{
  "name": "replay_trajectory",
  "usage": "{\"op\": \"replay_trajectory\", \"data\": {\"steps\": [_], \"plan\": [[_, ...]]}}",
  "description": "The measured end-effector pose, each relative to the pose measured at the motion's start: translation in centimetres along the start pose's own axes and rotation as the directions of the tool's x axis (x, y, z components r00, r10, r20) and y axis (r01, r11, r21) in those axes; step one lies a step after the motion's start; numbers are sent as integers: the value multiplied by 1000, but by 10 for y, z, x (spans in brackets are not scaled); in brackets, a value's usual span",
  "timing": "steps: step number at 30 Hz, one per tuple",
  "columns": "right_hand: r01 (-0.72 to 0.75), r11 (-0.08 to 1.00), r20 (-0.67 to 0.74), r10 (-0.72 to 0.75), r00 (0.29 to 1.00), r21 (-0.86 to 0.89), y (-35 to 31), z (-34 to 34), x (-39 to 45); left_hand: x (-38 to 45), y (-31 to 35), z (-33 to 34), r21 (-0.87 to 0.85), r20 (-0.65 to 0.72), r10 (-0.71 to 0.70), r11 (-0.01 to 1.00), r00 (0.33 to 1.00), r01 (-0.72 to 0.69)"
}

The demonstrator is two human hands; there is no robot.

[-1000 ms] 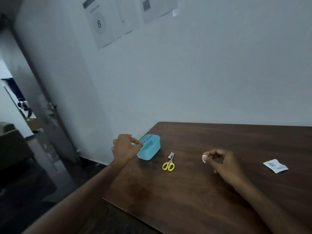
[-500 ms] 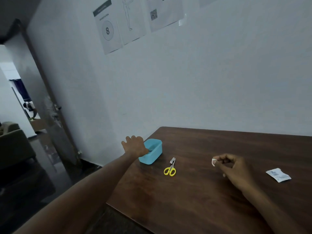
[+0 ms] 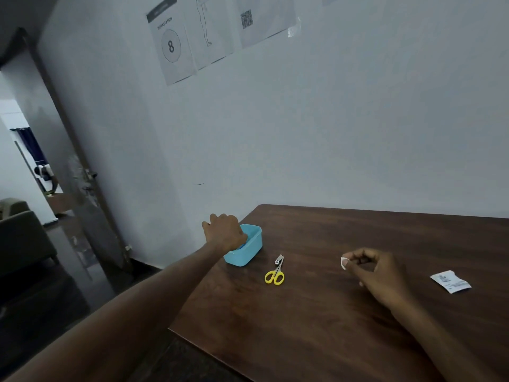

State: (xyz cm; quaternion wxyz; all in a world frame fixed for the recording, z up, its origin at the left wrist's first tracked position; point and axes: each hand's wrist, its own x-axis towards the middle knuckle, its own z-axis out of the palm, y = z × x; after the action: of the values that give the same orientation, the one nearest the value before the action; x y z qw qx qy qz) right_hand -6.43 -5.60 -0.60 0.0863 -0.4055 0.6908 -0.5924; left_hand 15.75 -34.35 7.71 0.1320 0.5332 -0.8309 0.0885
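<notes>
A small blue plastic box (image 3: pixel 249 248) stands near the far left corner of the brown table (image 3: pixel 316 332). My left hand (image 3: pixel 224 230) lies over the box's left side, with the thumb dipping inside. Its fingers are hidden, so I cannot tell whether it holds anything. My right hand (image 3: pixel 381 278) hovers just above the table's middle. Its fingers are curled, and thumb and forefinger pinch a small white piece (image 3: pixel 344 262). Small scissors with yellow handles (image 3: pixel 275 272) lie between my two hands, blades pointing away from me.
A white paper sachet (image 3: pixel 450 281) lies flat on the table to the right of my right hand. A pale wall with printed sheets (image 3: pixel 176 42) runs behind the table. An open doorway (image 3: pixel 24 172) and the floor are left of the table's edge.
My left hand held a thin item above the blue box, then dropped onto the box's left side and partly into it. My right hand kept its pinch on the white piece.
</notes>
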Motion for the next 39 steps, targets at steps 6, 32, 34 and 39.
{"op": "replay_trajectory", "data": {"steps": [6, 32, 34, 39], "plan": [[6, 1000, 6, -6, 1000, -15, 0, 1, 0, -17, 28, -4, -44, -180, 379, 919, 908, -393], [-1, 997, -34, -2, 999, -75, 5, 3, 3, -40, 68, 33, -246, 124, 290, 935, 949, -253], [-11, 998, -41, 9, 999, -69, 4, 3, 3, -39, 70, 32, -293, 88, 277, 925, 957, -241], [-47, 999, -34, 47, 998, 13, 4, -2, 7, -50, 90, 30, -535, -9, 314, 801, 949, -270]]}}
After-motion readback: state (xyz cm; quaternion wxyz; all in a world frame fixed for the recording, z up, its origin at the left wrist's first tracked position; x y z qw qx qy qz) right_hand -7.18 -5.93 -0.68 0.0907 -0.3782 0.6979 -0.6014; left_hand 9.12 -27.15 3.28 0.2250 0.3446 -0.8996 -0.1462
